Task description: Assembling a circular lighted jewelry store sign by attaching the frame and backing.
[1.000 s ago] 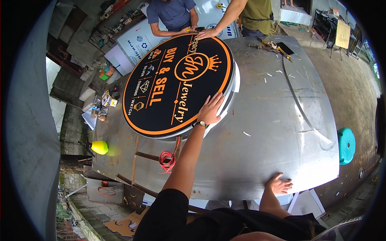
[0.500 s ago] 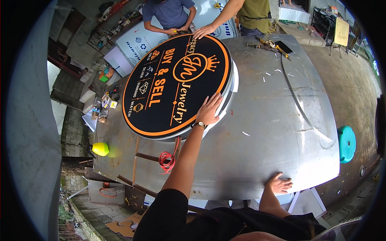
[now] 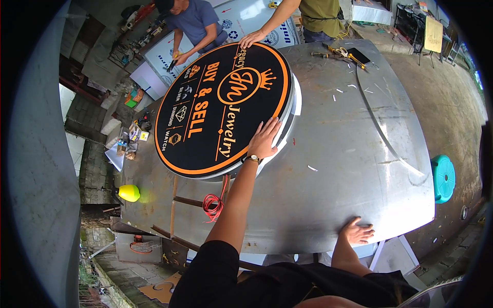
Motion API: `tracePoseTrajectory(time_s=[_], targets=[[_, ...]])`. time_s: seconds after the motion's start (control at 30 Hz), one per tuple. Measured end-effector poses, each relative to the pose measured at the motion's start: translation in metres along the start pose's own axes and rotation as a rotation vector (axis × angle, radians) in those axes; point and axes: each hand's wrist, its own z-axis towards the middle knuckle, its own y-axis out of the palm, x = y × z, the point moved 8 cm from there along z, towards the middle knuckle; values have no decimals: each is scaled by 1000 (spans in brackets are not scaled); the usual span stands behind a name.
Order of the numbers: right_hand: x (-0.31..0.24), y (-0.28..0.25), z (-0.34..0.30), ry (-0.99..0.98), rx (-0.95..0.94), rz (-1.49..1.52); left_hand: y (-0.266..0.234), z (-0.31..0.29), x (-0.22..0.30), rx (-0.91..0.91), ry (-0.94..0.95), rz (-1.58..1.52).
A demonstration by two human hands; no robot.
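Note:
A large round sign, black-faced with an orange border and white side, lies face up on a metal table. My left hand rests on the sign's near right rim with fingers spread, a watch on its wrist. Flat on the bare sheet metal near the table's front edge, my right hand holds nothing, fingers apart. A co-worker's hand touches the sign's far edge. Another person's hands hold a small tool with some yellow on it, beside the sign's far left edge.
Coiled red wire and a yellow spray bottle are at the table's left part. Pliers, a phone and a long thin strip lie on the right. A teal stool stands beyond the right edge.
The person in the blue-grey shirt has moved left along the sign's far side, carrying the small tool. My hands stay in place; the view has shifted slightly.

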Motion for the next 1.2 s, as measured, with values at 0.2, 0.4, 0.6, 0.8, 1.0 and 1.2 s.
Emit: tracePoseTrajectory(time_s=[0.2,0.4,0.6,0.8,1.0,1.2], targets=[[0,-2,-1,0,11,9,-1,0,-1,28,27,-6],[0,-1,-1,-2,10,2,-1,-2,1,35,34,-3],[0,-3,-1,-2,17,8,-3,-1,0,27,22,-18],[1,-1,-1,-5,35,10,-2,0,1,46,36,-20],[-3,-12,-2,7,16,-56,-1,0,-2,42,33,-13],[-2,-10,-1,12,18,-48,-1,1,0,41,33,-16]])
